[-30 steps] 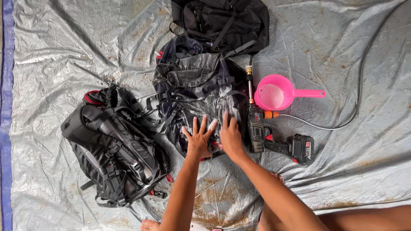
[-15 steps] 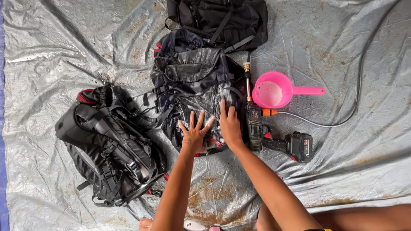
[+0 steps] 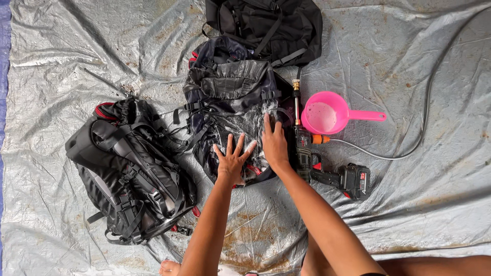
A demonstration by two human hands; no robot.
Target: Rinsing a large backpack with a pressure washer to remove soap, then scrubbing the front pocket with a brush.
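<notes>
Silver tarpaulin [image 3: 409, 61] covers the ground where a person presses both palms flat, fingers spread, on a soapy dark backpack [image 3: 230, 97] at centre: left hand [image 3: 232, 159] beside right hand [image 3: 274, 144]. A cordless spray gun [image 3: 327, 171] lies just right; beyond it, a pink scoop [image 3: 327, 113] and another black bag [image 3: 266, 23].

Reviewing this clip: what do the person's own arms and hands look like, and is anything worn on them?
Both arms are bare down their whole visible length: no sleeves, gloves, watch or bands. The left hand and right hand show no rings that I can make out. A dark edge at the bottom of the frame may be clothing.
</notes>
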